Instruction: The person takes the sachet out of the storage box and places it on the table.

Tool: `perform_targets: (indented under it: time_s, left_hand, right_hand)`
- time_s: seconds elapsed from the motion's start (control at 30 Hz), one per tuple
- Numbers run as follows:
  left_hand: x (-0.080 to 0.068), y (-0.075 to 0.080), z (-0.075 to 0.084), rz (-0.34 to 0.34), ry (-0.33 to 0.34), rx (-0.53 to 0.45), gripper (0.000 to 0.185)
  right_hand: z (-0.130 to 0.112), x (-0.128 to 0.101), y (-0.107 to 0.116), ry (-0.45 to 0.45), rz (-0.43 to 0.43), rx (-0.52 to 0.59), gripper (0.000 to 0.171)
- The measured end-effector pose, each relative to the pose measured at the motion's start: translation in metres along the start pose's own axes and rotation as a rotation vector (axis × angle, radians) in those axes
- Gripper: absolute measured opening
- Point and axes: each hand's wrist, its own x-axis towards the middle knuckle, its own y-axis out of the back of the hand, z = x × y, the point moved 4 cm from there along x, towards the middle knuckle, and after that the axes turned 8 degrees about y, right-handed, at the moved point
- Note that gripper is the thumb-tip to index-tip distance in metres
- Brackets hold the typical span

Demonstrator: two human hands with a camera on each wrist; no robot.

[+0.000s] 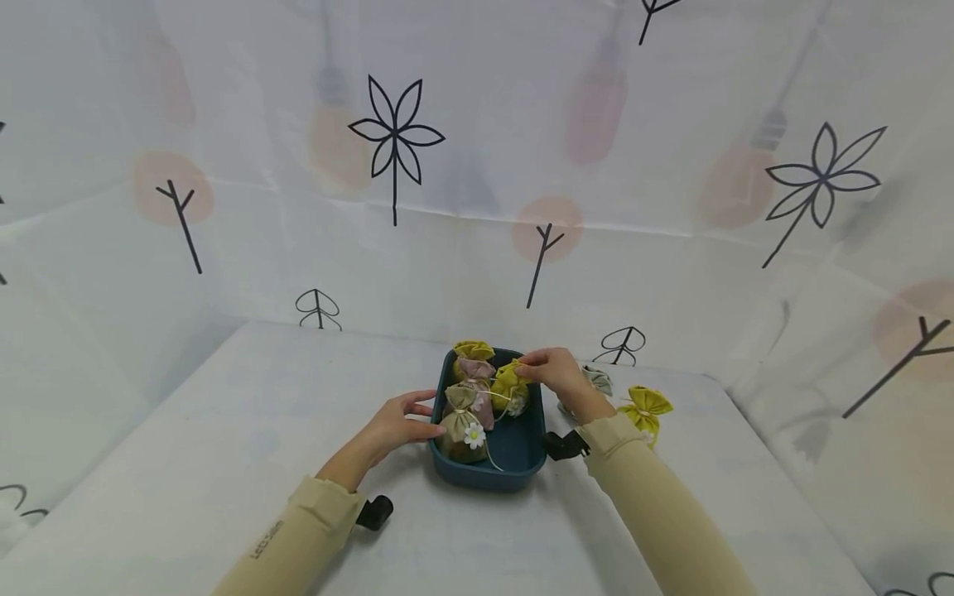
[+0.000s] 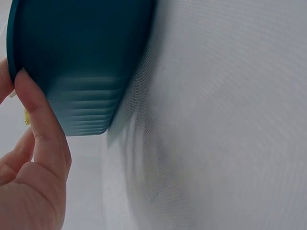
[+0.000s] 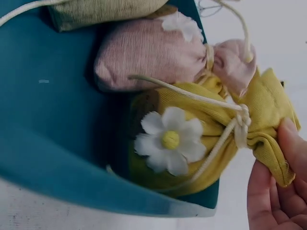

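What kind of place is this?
Perhaps a screened-off table for recording handwork: patterned sheeting stands around the back and sides of a white tabletop, and small black devices show beside the person's sleeves.

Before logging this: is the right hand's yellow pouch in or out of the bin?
In: the yellow pouch has its body inside the bin, the right hand pinching its top.

Lettering [image 1: 267, 540], perhaps "LeDsain", marks the left sleeve [image 1: 298, 538] towards the worktop's [image 1: 186, 463] near left corner; a pale mark [image 3: 43, 81] inside the tray [image 1: 484, 478] is unreadable.
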Motion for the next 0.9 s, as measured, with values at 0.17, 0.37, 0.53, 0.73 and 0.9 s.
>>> perform_targets:
  time_s: [0.17, 0.37, 0.53, 0.73, 0.9]
  left_hand:
    - [0.0, -0.001, 0.0, 0.012, 0.005, 0.002, 0.073]
    - [0.0, -0.001, 0.001, 0.022, 0.004, 0.018, 0.071]
    - [0.0, -0.001, 0.001, 0.024, 0.008, 0.029, 0.072]
    - [-0.001, -0.001, 0.002, 0.03, 0.007, 0.024, 0.072]
    - [-0.001, -0.001, 0.001, 0.026, 0.007, 0.021, 0.071]
  right_hand:
    - [-0.003, -0.004, 0.001, 0.003, 0.084, 0.065, 0.024]
    - [-0.012, -0.013, 0.003, 0.021, 0.181, 0.133, 0.024]
    - [-0.022, -0.025, 0.005, 0.05, 0.236, 0.153, 0.025]
    - [-0.03, -0.04, 0.005, 0.091, 0.236, 0.152, 0.026]
    - [-0.036, -0.051, 0.006, 0.119, 0.26, 0.197, 0.027]
